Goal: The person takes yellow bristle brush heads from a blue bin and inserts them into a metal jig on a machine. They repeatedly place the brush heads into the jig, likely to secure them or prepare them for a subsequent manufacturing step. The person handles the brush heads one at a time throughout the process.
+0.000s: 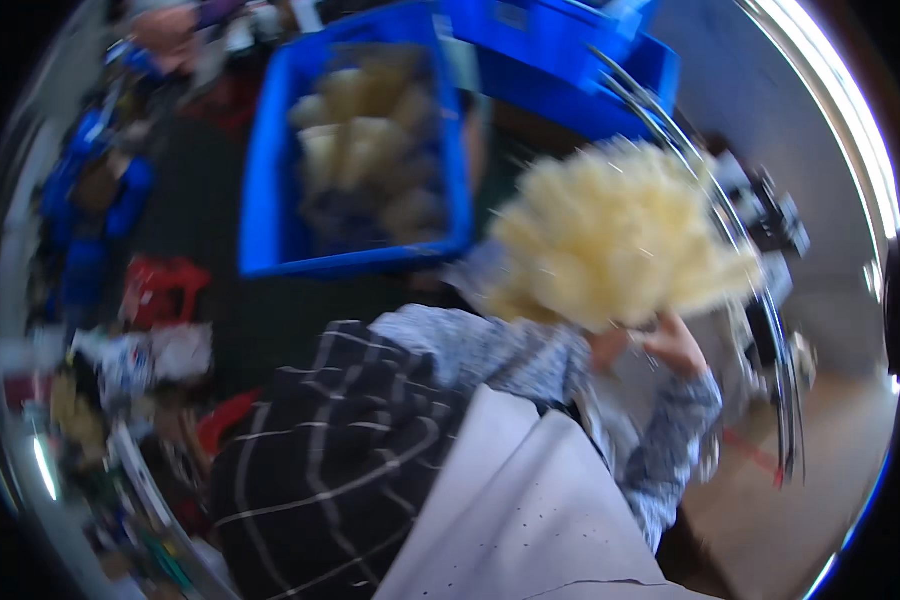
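Right of the blue rectangular plastic bin | you hold a pale-yellow ruffled bundle | right hand closes at its base, likely supporting the spreading top | left hand blurs beneath, finger spread unclear

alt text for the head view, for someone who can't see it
A person's hands hold a big, blurred pale-yellow bundle by its near side; to its left, a blue bin contains more pale pieces.

A red plastic stool stands on dark floor at left; a bright white light strip curves beside a grey wall, upper right.
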Action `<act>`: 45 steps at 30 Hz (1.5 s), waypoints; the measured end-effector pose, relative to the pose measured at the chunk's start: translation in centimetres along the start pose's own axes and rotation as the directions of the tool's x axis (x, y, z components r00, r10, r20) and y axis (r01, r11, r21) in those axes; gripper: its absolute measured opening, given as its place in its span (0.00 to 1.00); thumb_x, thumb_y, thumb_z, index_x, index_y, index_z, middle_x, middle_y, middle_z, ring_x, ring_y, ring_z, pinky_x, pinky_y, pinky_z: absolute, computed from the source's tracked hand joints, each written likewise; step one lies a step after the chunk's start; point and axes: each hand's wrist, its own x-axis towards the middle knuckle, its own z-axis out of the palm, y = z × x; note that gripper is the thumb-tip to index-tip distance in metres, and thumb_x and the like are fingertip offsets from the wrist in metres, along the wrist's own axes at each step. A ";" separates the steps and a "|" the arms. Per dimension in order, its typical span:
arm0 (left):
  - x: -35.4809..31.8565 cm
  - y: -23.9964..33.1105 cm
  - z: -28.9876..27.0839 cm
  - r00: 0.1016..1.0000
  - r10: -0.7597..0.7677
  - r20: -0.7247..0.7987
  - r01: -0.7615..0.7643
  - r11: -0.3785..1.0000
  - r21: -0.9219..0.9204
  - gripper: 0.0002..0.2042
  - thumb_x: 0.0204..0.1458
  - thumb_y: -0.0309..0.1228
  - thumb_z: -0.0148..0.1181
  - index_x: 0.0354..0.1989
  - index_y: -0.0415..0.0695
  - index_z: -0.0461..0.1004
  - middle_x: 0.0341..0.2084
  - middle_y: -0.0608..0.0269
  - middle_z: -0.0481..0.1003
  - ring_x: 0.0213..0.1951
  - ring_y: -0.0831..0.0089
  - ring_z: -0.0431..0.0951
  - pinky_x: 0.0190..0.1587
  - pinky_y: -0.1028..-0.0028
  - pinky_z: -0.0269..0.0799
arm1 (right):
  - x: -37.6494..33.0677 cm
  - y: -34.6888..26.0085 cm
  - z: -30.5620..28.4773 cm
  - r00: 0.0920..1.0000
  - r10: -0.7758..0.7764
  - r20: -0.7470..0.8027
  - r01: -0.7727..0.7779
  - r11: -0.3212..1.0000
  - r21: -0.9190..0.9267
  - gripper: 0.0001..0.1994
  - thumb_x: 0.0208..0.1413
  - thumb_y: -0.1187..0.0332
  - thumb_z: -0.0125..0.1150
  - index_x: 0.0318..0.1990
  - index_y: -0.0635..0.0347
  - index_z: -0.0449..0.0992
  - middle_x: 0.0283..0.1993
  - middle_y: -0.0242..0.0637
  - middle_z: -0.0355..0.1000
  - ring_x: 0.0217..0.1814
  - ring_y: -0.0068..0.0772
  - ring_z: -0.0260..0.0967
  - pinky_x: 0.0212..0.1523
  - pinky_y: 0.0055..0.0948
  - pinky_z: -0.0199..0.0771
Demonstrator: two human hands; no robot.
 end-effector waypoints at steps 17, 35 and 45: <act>3.0 2.4 0.6 0.976 -0.172 -0.135 0.155 0.980 -0.124 0.43 0.36 0.37 0.56 0.56 0.32 0.34 0.54 0.40 0.45 0.58 0.53 0.43 0.58 0.69 0.39 | 5.8 3.4 -2.3 0.962 0.085 -0.258 -0.014 0.964 0.266 0.18 0.47 0.72 0.50 0.47 0.65 0.60 0.41 0.36 0.64 0.39 0.25 0.63 0.38 0.22 0.63; -2.4 14.8 -19.5 0.984 -0.003 0.178 0.084 0.888 -0.452 0.11 0.46 0.26 0.48 0.38 0.36 0.64 0.29 0.57 0.71 0.26 0.75 0.72 0.34 0.78 0.68 | 4.7 4.8 -1.8 0.964 -0.008 -0.265 -0.020 0.994 -0.106 0.30 0.43 0.71 0.58 0.54 0.65 0.50 0.52 0.42 0.56 0.55 0.32 0.52 0.53 0.27 0.52; -3.7 -12.8 -55.7 0.351 -0.792 -0.499 0.832 0.508 -0.221 0.11 0.41 0.37 0.53 0.32 0.45 0.69 0.31 0.65 0.69 0.35 0.77 0.66 0.38 0.74 0.60 | 4.7 7.4 -2.0 0.939 -0.026 -0.344 -0.083 0.951 -0.297 0.21 0.47 0.69 0.53 0.48 0.67 0.59 0.48 0.44 0.61 0.50 0.37 0.57 0.51 0.29 0.53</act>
